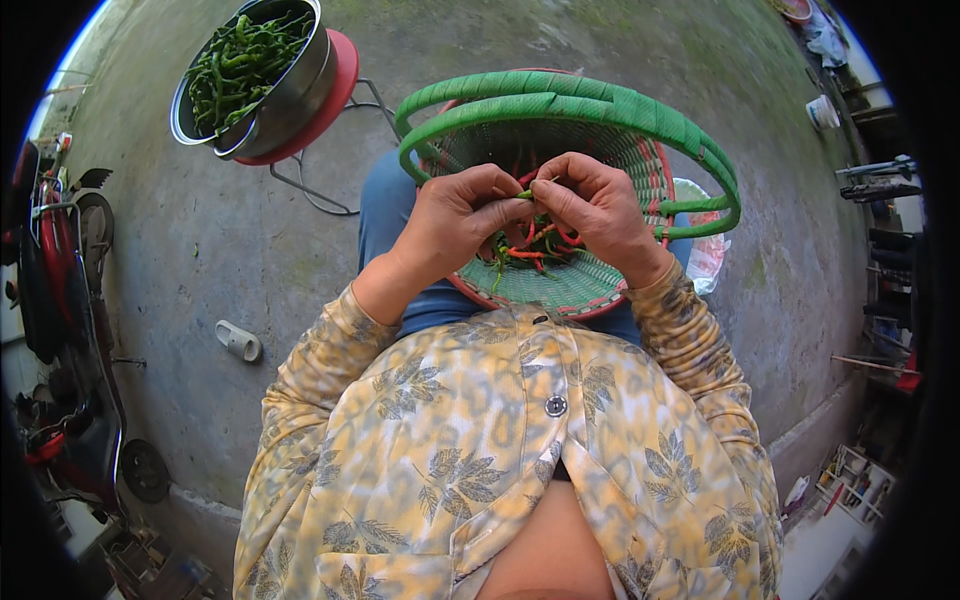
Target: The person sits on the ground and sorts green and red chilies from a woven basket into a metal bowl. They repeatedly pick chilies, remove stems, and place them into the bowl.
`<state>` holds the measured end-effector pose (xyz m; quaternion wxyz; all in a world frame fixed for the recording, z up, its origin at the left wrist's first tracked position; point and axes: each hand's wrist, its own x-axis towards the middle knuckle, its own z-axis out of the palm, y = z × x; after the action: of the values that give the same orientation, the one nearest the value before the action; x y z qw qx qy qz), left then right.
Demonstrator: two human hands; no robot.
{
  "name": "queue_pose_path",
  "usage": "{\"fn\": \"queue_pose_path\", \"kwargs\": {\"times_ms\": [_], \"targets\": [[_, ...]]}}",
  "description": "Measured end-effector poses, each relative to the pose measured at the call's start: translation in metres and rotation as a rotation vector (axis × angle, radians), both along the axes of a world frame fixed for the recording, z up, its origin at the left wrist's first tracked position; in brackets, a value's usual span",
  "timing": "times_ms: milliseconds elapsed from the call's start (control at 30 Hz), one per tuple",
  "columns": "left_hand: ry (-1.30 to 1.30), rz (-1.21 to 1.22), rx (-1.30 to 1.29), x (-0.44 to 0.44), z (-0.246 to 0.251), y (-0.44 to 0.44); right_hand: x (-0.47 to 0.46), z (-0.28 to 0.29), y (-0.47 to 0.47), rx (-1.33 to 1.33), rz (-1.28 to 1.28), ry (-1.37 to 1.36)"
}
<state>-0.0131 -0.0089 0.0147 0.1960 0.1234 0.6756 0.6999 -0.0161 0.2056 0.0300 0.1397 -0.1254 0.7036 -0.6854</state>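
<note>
My left hand (469,214) pinches a small green chili pepper (526,194) between thumb and fingers. At the pepper's other end, the bent thumb and forefinger of my right hand (592,206) are closed on its tip, with a thin stalk showing. Both hands are held over the mouth of a green and red woven basket (637,161), which tilts towards me between my knees. Inside lie red and green chili peppers (529,253), partly hidden by my hands. Two green wrapped handles (555,105) arch over the basket's far side.
A steel pot (300,94) heaped with green peppers (244,64) stands on a red stool (343,75) at the upper left. A plastic bag (705,255) sits right of the basket. A slipper (238,341) lies on the concrete floor, with a red motorbike (60,262) at far left.
</note>
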Motion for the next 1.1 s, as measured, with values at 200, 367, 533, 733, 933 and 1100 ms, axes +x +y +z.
{"fn": "queue_pose_path", "kwargs": {"times_ms": [200,367,533,733,933,1100], "targets": [[0.083,-0.063,-0.001,-0.004,0.003,-0.007,-0.003,0.008,0.003,-0.192,0.174,-0.347],[0.127,-0.063,0.038,-0.005,0.002,-0.014,-0.016,0.015,0.02,-0.532,0.162,-0.449],[-0.163,0.157,0.304,-0.013,-0.011,-0.014,-0.053,-0.038,0.033,0.51,-0.103,-0.126],[-0.355,0.225,0.554,-0.008,-0.027,-0.017,-0.042,-0.123,0.025,1.229,0.393,0.511],[-0.409,0.223,0.537,-0.004,-0.029,-0.025,-0.044,-0.096,0.033,1.132,0.396,0.494],[-0.44,0.209,0.466,-0.004,-0.03,-0.026,-0.036,-0.036,0.054,0.744,0.404,0.211]]}}
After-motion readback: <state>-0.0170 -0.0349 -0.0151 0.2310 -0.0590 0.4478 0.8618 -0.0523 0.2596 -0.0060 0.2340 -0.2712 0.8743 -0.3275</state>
